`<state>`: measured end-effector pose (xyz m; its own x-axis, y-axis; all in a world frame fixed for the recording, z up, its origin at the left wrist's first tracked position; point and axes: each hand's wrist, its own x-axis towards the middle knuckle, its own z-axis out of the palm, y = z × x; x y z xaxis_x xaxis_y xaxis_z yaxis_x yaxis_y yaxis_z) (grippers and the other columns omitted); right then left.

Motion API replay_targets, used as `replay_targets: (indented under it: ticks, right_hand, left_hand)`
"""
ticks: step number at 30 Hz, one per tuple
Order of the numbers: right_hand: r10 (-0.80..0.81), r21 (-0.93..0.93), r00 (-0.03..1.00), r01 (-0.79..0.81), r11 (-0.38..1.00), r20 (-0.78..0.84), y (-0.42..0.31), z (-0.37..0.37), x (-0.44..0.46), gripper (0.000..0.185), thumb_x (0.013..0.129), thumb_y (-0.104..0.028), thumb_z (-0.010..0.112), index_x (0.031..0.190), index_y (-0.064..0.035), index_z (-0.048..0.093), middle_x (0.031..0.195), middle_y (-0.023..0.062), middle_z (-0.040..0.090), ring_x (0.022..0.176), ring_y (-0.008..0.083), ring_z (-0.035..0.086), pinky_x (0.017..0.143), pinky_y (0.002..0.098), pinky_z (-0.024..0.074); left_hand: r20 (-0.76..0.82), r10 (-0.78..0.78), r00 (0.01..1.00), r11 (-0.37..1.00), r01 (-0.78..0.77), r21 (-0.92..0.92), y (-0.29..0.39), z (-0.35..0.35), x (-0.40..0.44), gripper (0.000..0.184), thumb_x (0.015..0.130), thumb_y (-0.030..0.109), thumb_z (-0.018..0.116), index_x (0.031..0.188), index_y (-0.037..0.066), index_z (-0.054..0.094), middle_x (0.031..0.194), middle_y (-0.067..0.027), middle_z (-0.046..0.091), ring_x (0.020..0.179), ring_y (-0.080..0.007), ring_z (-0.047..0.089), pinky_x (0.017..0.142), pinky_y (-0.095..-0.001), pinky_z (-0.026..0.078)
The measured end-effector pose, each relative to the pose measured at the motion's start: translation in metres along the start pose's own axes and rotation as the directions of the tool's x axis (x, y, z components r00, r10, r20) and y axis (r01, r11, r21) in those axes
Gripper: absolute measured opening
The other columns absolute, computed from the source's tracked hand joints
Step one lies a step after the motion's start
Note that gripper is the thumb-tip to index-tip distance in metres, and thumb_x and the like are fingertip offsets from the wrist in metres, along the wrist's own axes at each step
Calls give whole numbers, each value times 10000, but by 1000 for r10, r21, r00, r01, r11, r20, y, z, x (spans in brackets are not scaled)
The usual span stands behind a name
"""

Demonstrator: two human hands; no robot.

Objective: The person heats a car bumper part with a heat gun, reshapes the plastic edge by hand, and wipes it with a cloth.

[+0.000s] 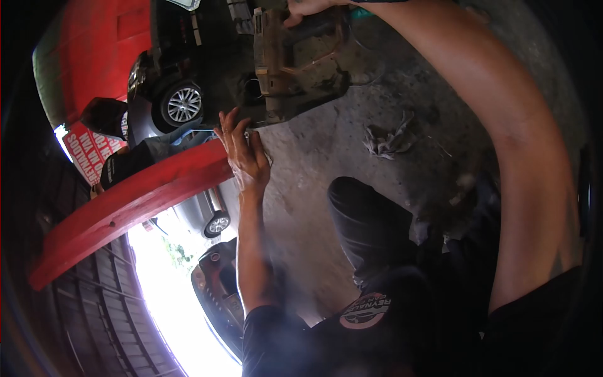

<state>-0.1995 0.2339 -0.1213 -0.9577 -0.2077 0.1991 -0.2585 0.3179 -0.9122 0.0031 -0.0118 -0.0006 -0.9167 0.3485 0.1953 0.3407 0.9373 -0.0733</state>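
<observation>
My left hand [245, 154] is raised with its fingers spread, against or right beside the end of a long red beam [138, 195]. From the hand, the beam runs off to the lower left. At the top edge my right hand [306, 9] reaches over a worn brownish metal frame [270, 69] with bars and brackets. Part of that hand is cut off by the frame edge, so its grip is not clear. A dark greasy base [314, 94] lies around the metal frame.
A co-worker in dark clothes [129, 166] is behind the red beam. Near them are a dark car with a silver wheel [182, 104] and a red panel [94, 63]. A crumpled rag [388, 139] lies on the stained concrete floor [314, 151]. More vehicles stand by the bright opening.
</observation>
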Motion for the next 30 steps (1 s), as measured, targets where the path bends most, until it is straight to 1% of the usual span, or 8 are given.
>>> replay_targets:
  ticks: [4, 7, 13, 16, 22, 28, 30]
  right_hand:
    - [2, 2, 1000, -2, 1000, 1, 2, 0, 0, 548, 951, -382, 710, 1342, -12, 612, 1332, 186, 620, 1198, 292, 579, 1022, 418, 463]
    - [4, 1, 1000, -4, 1000, 3, 2, -1, -2, 550, 951, -383, 710, 1346, -13, 610, 1337, 186, 618, 1203, 292, 577, 1025, 418, 462]
    - [2, 0, 1000, -2, 1000, 8, 3, 1, 0, 554, 952, -383, 710, 1353, -16, 607, 1346, 186, 614, 1212, 292, 573, 1031, 419, 459]
    - [3, 3, 1000, -3, 1000, 8, 4, 0, 0, 555, 952, -383, 710, 1357, -17, 605, 1351, 186, 613, 1216, 292, 572, 1034, 419, 458]
    - [1, 1, 1000, -1, 1000, 10, 4, 0, -2, 559, 953, -383, 709, 1364, -19, 602, 1360, 186, 609, 1225, 292, 568, 1041, 420, 455]
    - [2, -5, 1000, -2, 1000, 18, 6, 1, -2, 563, 954, -383, 709, 1371, -21, 599, 1370, 186, 605, 1234, 292, 564, 1047, 420, 452]
    - [2, -1, 1000, -2, 1000, 16, 6, 2, -2, 565, 954, -384, 708, 1374, -22, 598, 1373, 186, 604, 1237, 292, 563, 1049, 420, 451]
  left_hand:
    - [7, 1, 1000, 1000, -1, 4, 0, 1, 0, 290, 963, 6, 555, 1246, 27, 613, 1533, -202, 480, 1542, -468, 293, 1266, -623, 120]
    - [-11, -1, 1000, 1000, 1, 7, 2, 0, 1, 251, 1020, 77, 516, 1241, 27, 624, 1536, -201, 504, 1542, -444, 320, 1270, -609, 113]
    - [-31, -3, 1000, 1000, 3, 6, 3, 1, 1, 247, 1014, 85, 520, 1219, 17, 641, 1579, -226, 445, 1535, -446, 329, 1271, -593, 128]
    - [-35, -5, 999, 1000, 6, 25, 6, 1, 1, 238, 1009, 83, 529, 1197, 11, 654, 1599, -237, 412, 1522, -451, 341, 1265, -566, 172]
    - [-35, -29, 999, 1000, 29, -9, 5, -1, -1, 227, 995, 78, 552, 1179, 7, 665, 1610, -246, 393, 1500, -458, 359, 1243, -536, 242]
    - [-22, 10, 1000, 998, -8, 56, 6, 0, 0, 228, 972, 66, 594, 1181, 5, 662, 1603, -256, 391, 1496, -463, 361, 1234, -534, 265]
    - [-24, 3, 1000, 999, -2, 36, 5, 1, -1, 233, 964, 57, 602, 1184, 4, 662, 1605, -255, 388, 1503, -467, 349, 1234, -534, 264]
